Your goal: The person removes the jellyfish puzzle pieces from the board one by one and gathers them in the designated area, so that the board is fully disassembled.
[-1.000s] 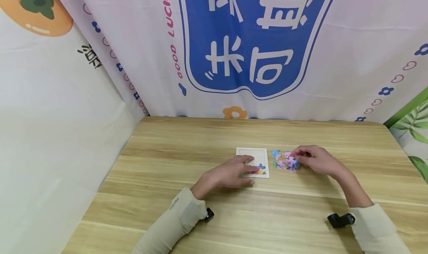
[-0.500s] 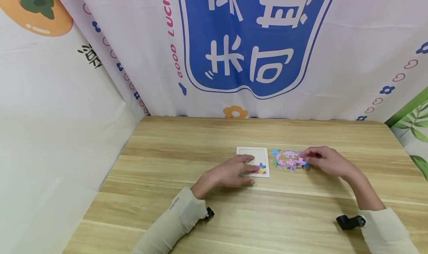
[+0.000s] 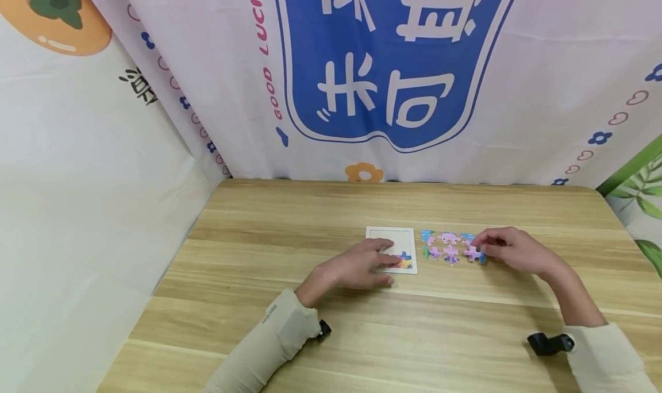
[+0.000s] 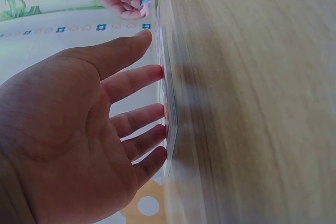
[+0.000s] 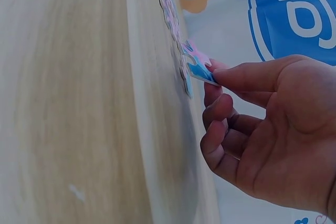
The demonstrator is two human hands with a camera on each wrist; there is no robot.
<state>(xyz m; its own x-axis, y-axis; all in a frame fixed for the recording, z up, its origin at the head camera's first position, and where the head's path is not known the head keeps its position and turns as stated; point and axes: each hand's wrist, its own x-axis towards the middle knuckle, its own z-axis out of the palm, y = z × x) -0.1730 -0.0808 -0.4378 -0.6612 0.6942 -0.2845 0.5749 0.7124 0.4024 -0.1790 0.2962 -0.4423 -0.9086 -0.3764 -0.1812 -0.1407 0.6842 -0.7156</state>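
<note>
So far only a small coloured patch sits in the near right corner of the white puzzle board (image 3: 400, 238); the rest of the board looks bare, so by my reading the work is near its start. The left hand (image 3: 357, 269) lies flat with straight fingers pressing on the board, holding nothing. Just right of the board, the loose puzzle pieces (image 3: 442, 246) lie spread on the wooden surface (image 3: 310, 220), most of them apart from each other and none yet joined as far as I can tell. The right hand (image 3: 509, 250) pinches one pink and blue piece (image 5: 198, 65) between thumb and forefinger at the right end of that group, its edge tilted up off the surface.
</note>
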